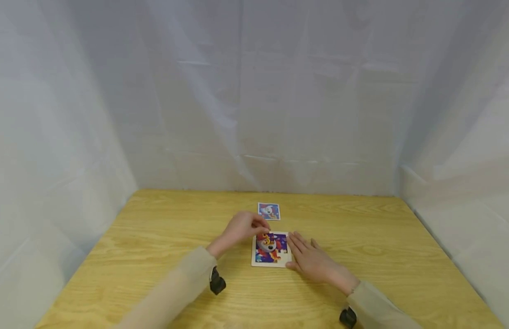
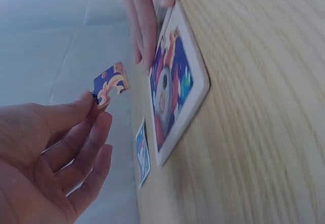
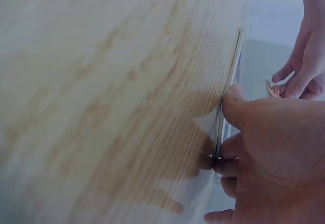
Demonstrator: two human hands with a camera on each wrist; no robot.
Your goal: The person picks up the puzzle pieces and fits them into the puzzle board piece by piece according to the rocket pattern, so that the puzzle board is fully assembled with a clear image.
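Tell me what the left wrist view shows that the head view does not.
Only the left wrist view shows the puzzle piece pinched clear of the board at the left hand's fingertips. Only the head view shows the whole wooden table and both sleeves. Both show the puzzle board, the small card beyond it, and the right hand steadying the board's edge.

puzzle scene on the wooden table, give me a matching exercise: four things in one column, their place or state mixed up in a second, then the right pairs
Things:
1. puzzle piece
2. puzzle board
3. small picture card
4. right hand

Places or states:
A. lies flat at the far side of the table, beyond the board
B. pinched in the fingers of the left hand
C. rests flat along the board's right edge
D. lies on the table between the two hands

Pairs: 1-B, 2-D, 3-A, 4-C
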